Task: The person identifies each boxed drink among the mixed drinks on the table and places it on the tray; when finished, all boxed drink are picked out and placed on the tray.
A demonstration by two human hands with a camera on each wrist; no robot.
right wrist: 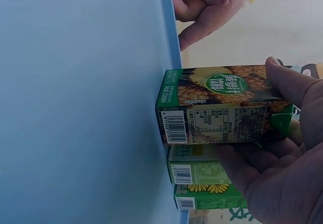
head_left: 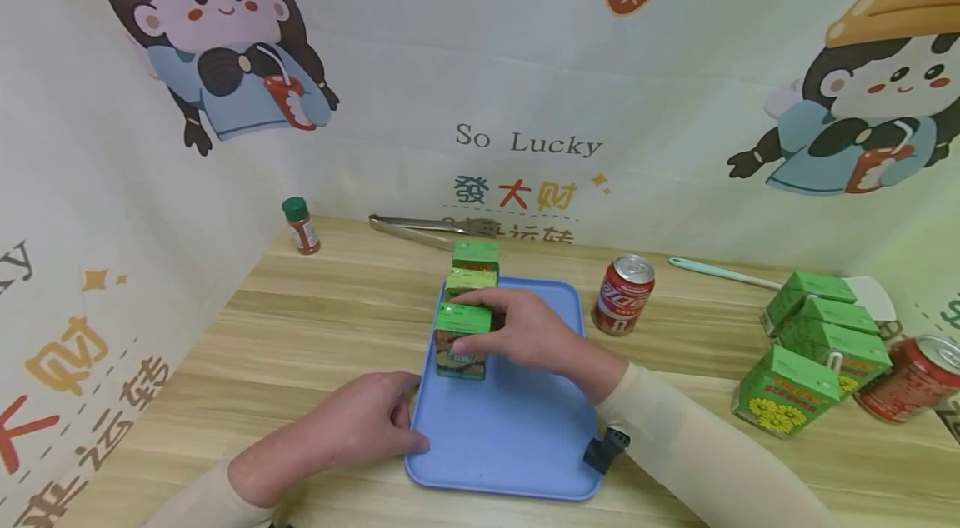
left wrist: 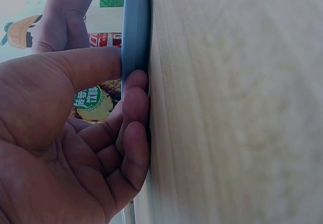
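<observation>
A blue tray lies on the wooden table. My left hand holds its left rim; in the left wrist view the thumb is on the inner side and curled fingers are at the outer edge. My right hand grips a juice carton with a pineapple picture, upright at the tray's left side. Behind it in a row stand a lighter green carton and another green carton. In the right wrist view, thumb and fingers are on either side of the pineapple juice carton.
Right of the tray stands a red soda can. Farther right are three green cartons, another red can and a spatula. Metal tongs and a green-capped spice bottle lie along the back by the curtain.
</observation>
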